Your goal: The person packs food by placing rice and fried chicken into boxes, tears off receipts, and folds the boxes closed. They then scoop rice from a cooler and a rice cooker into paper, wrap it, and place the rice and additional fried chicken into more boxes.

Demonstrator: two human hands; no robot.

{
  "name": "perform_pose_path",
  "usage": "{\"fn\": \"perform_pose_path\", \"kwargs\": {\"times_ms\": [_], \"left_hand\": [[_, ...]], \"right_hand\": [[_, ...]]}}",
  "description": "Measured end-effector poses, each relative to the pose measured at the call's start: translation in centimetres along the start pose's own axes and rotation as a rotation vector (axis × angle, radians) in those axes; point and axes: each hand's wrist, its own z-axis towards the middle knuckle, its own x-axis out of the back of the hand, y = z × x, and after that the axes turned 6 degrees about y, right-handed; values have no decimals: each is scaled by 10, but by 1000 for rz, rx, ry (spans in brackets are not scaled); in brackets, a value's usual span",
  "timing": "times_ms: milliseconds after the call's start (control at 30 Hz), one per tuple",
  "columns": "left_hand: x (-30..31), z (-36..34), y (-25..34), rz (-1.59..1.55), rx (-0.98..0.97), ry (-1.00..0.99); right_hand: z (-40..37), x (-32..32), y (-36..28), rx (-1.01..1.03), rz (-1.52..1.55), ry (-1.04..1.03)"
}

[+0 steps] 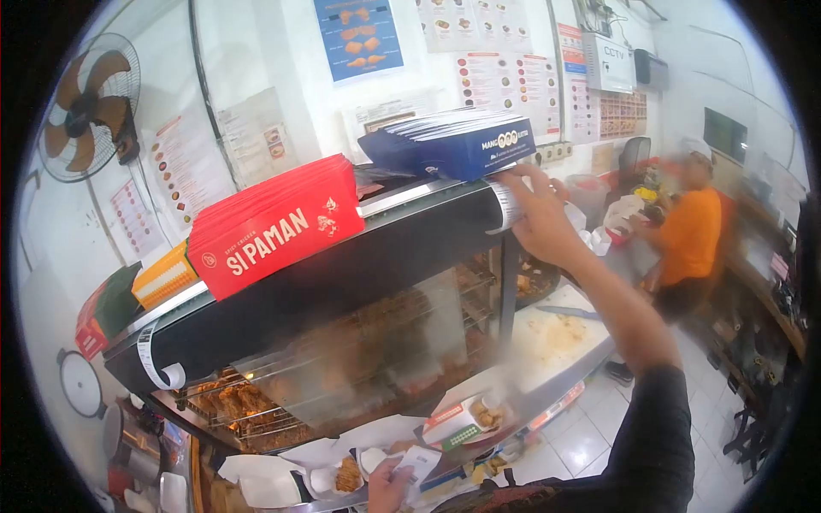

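Note:
My right hand (547, 218) is raised to the right end of the warming cabinet's dark top edge (359, 286). Its fingers curl at a printed paper receipt (507, 207) that hangs there, just under a stack of folded blue boxes (466, 144). Low in the view, my left hand (389, 489) grips a white printed slip (419, 466). Beside it stand open white food boxes (269, 487), one holding a piece of fried food (348, 475). A red and white box (466, 423) with fried pieces sits to the right.
Stacked red cartons (278, 231) and yellow cartons (164, 275) line the cabinet top. Fried chicken (248, 402) lies inside behind glass. A white board (560, 338) with a knife is at right; further off stands a person in orange (694, 235). A fan (90, 109) hangs left.

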Motion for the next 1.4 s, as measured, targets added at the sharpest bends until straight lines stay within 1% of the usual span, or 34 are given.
{"fn": "perform_pose_path", "kwargs": {"times_ms": [67, 100, 133, 167, 200, 233, 267, 333, 367, 400, 467, 500, 533, 600, 667, 700, 800, 833, 867, 933, 967, 1000, 1033, 1133, 1167, 1267, 1300, 1333, 1400], "left_hand": [[-12, 7, -17, -63, -95, 20], [-18, 12, -27, -97, -141, 39], [-24, 20, -42, -121, -115, -38], [-25, 22, -62, -167, -66, -30], [-25, 25, -78, -215, -37, -52], [-26, 26, -79, -191, -41, -61], [-23, 23, -73, -187, -30, -48], [-8, 18, -59, -158, -9, -62], [-4, 15, -57, -206, -36, -43], [5, 11, -57, -230, -20, -40], [22, 3, -55, -260, 5, -69], [32, 0, -56, -237, 29, -84], [44, -5, -54, -239, 122, -76], [64, -14, -50, -243, 305, -64], [63, -20, -94, -446, 152, 89], [63, -22, -113, -550, 78, 160], [84, -26, -132, -464, 109, 235], [92, -29, -131, -420, 154, 268], [99, -31, -133, -450, 157, 272], [109, -30, -135, -513, 156, 255], [117, -30, -130, -575, 168, 223], [120, -27, -136, -564, 135, 216], [125, -25, -136, -531, 133, 193], [139, -20, -119, -375, 157, 135], [143, -15, -116, -312, 167, 124], [141, -2, -150, -370, 115, 60], [150, -4, -117, -158, 114, 5], [151, -4, -105, -187, 103, -15], [150, -3, -90, -249, 87, -48]], "right_hand": [[-3, -1, 8, 3, 49, -1], [-4, 3, 5, -49, 20, -29], [-18, 8, 15, -53, 41, 116], [-19, -10, 8, -13, 139, 254], [-20, 8, -18, -38, 99, 231], [-26, 10, -43, -202, 294, 288], [-34, 0, -51, -186, 450, 378], [-43, 1, -106, -210, 755, 345], [-35, -3, -133, -79, 933, 218], [-31, -4, -163, 51, 1090, 99], [9, -2, -248, 293, 1120, -118], [21, -13, -286, 409, 1115, -99], [33, -27, -318, 509, 1150, -133], [55, -54, -386, 552, 1186, -84], [76, -90, -447, 563, 1061, 110], [84, -110, -471, 524, 1004, 126], [91, -147, -509, 457, 779, 205], [89, -153, -513, 439, 680, 234], [87, -157, -517, 380, 655, 163], [79, -152, -505, 373, 537, 275], [77, -143, -492, 361, 510, 278], [73, -135, -478, 351, 487, 281], [68, -131, -461, 353, 423, 270], [59, -112, -409, 327, 425, 231], [57, -107, -394, 302, 455, 136], [47, -88, -345, 283, 310, 83], [45, -84, -329, 273, 266, 87], [42, -80, -312, 263, 225, 90], [37, -66, -279, 244, 163, 1]]}}
